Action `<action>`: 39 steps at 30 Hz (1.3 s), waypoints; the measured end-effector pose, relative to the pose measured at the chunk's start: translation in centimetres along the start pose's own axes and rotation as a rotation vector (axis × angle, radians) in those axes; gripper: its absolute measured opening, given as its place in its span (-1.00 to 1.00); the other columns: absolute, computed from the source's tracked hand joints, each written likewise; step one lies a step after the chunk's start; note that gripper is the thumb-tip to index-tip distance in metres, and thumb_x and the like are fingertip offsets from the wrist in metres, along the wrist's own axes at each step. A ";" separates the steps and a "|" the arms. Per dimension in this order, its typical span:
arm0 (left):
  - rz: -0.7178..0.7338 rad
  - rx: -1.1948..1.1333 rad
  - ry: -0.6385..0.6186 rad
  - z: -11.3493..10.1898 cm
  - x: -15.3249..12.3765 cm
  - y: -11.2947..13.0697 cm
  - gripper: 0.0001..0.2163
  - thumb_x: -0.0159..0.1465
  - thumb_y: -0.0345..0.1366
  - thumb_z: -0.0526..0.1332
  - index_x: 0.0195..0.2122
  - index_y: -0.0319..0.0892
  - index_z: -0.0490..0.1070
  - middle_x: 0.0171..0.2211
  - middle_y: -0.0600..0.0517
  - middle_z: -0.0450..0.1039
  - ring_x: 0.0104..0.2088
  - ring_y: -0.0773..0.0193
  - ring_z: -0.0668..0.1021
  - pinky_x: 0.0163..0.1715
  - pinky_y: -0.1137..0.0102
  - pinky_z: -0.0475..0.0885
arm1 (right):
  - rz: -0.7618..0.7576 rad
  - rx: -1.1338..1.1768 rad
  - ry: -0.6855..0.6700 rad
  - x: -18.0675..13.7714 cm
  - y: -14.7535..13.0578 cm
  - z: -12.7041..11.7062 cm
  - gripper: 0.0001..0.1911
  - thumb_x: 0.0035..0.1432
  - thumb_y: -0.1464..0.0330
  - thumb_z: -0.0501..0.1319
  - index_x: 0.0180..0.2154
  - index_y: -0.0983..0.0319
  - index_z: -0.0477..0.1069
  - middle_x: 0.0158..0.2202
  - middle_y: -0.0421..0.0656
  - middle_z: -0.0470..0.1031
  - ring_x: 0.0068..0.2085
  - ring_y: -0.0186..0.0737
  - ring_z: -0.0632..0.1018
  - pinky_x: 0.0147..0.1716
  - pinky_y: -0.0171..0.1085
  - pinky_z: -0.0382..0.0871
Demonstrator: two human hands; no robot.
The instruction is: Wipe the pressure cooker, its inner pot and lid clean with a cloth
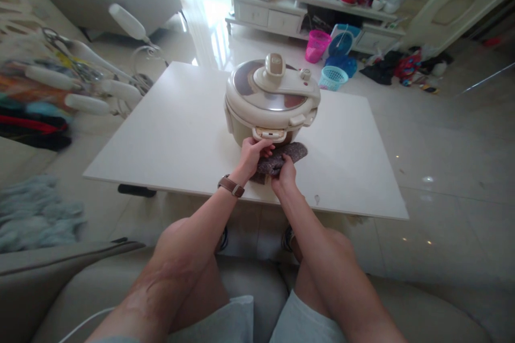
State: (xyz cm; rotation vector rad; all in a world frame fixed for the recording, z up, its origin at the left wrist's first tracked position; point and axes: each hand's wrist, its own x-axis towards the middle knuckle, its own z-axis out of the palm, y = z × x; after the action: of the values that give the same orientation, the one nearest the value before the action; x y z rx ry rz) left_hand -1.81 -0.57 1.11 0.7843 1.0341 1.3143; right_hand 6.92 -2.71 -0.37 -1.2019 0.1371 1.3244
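Observation:
A cream and brown electric pressure cooker (241,112) stands upright on the white table, its lid on. My left hand (251,155), with a brown-strapped watch at the wrist, is at the cooker's front handle (269,135). Its fingers are bent and closed at the handle's lower lip. Just right of it and lower, my right hand (286,172) grips a folded, speckled dark grey-brown cloth (295,153). The cloth lies against or close to the cooker's lower front; its exact contact is hidden.
The white table (161,134) has a small mark near its front edge. Behind it stand a pink basket (317,45), a light blue basket (333,78) and a cluttered low cabinet (265,16). White lamp arms (129,21) reach in from the left.

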 end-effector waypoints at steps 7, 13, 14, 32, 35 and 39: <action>0.072 0.050 0.069 0.2 -0.7 0.0 -0.74 0.01 -0.12 0.44 -0.48 -0.24 0.56 -0.56 -0.01 0.55 -0.62 0.41 0.43 -0.56 0.46 0.32 | 0.049 -0.046 -0.034 0.0 -1.0 -0.1 -0.90 0.28 0.38 0.13 -0.26 0.22 0.42 -0.43 -0.24 0.61 -0.44 -0.31 0.62 -0.43 -0.38 0.56; 0.041 -0.017 0.078 -0.4 -1.0 0.3 -0.75 -0.04 -0.16 0.46 -0.45 -0.24 0.56 -0.57 0.03 0.52 -0.61 0.40 0.45 -0.55 0.47 0.34 | 0.005 -0.060 0.020 1.5 -2.9 -0.5 -0.89 0.29 0.35 0.16 -0.22 0.22 0.44 -0.43 -0.24 0.60 -0.43 -0.30 0.62 -0.46 -0.37 0.56; 0.035 -0.039 0.085 -0.9 -1.0 0.5 -0.76 -0.06 -0.18 0.46 -0.46 -0.23 0.55 -0.59 0.04 0.50 -0.61 0.40 0.45 -0.56 0.48 0.33 | -0.015 -0.065 0.021 1.8 -3.2 -0.6 -0.90 0.27 0.34 0.17 -0.22 0.21 0.44 -0.42 -0.25 0.60 -0.43 -0.30 0.62 -0.45 -0.36 0.57; 0.024 -0.034 0.174 -4.3 -2.1 1.2 -0.66 0.13 0.04 0.27 -0.47 -0.18 0.48 -0.65 0.07 0.38 -0.66 0.35 0.42 -0.61 0.44 0.28 | -0.058 0.033 -0.021 1.3 -5.6 0.0 -0.89 0.23 0.36 0.20 -0.24 0.23 0.48 -0.39 -0.24 0.62 -0.40 -0.29 0.60 -0.43 -0.36 0.54; -0.042 0.066 0.035 -1.9 -1.8 0.8 -0.57 0.11 0.13 0.33 -0.41 -0.22 0.55 -0.62 0.02 0.45 -0.64 0.31 0.48 -0.60 0.44 0.27 | -0.047 0.025 -0.035 1.5 -5.4 0.0 -0.88 0.24 0.34 0.19 -0.24 0.22 0.48 -0.39 -0.25 0.62 -0.41 -0.29 0.60 -0.45 -0.37 0.53; -0.071 0.067 0.049 -0.4 -0.9 1.5 -0.53 0.15 0.17 0.32 -0.42 -0.23 0.56 -0.62 0.00 0.46 -0.63 0.31 0.49 -0.59 0.44 0.27 | -0.043 0.016 -0.035 1.7 -5.6 -0.1 -0.87 0.25 0.34 0.19 -0.24 0.23 0.49 -0.39 -0.25 0.62 -0.43 -0.31 0.60 -0.47 -0.38 0.51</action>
State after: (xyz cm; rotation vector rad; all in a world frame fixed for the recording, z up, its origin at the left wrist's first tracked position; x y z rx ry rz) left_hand -2.71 -1.29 2.43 0.7620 1.1396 1.2488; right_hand 11.88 -0.45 1.69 -1.1619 0.0962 1.3039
